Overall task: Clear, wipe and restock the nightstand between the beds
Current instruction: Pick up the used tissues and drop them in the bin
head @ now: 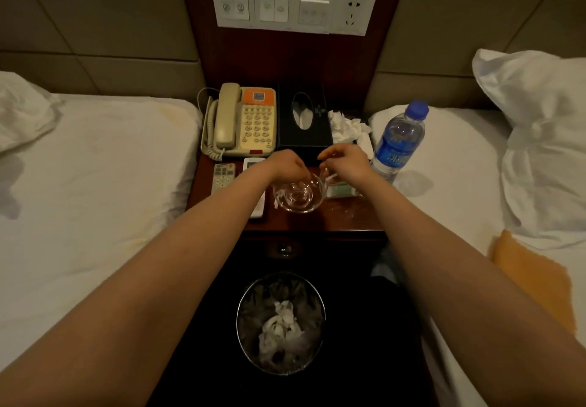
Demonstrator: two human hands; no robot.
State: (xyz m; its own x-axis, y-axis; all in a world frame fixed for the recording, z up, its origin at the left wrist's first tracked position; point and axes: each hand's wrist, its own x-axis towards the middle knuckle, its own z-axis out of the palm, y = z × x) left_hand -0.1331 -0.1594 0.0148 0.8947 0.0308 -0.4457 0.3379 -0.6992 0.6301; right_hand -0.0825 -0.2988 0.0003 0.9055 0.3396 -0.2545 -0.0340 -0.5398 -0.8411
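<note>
Nightstand [348, 219]: dark wood, between two beds.
Glass ashtray [299, 195]: front centre of top.
Left hand [285, 165]: curled, fingers on ashtray's 10 o'clock rim.
Right hand [344, 164]: pinching a small white item at the 2 o'clock rim.
Crumpled tissues [347, 127]: 1 o'clock of ashtray.
Bin [280, 324]: floor, 6 o'clock.

Beige-and-orange phone [242, 119], black tissue box [302, 118], blue-capped bottle [398, 140]

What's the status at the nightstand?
Left hand and right hand both at glass ashtray, grip unclear. Crumpled tissues uncleared. Bin below.
</note>
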